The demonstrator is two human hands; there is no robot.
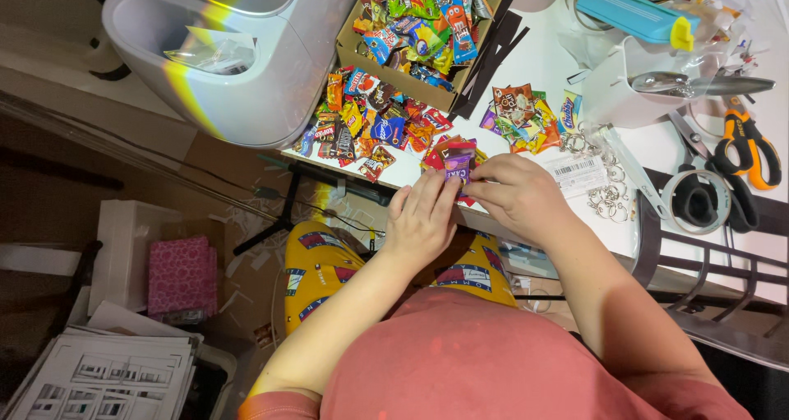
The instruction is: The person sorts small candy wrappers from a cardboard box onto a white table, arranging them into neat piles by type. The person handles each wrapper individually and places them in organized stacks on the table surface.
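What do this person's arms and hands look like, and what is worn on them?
Both arms are bare from the short sleeves of a faded red T-shirt down. The left hand and right hand wear no gloves; no rings, watch or bracelets are visible. Fingernails look short and unpainted.

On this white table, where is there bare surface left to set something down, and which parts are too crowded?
Bare table runs as a strip between the cardboard box of candy and the white cup; a smaller patch lies between the loose candy pile and the small candy heap. The far right corner is crowded with scissors, rings and tools. Both hands, left and right, pinch a purple wrapper at the near edge.
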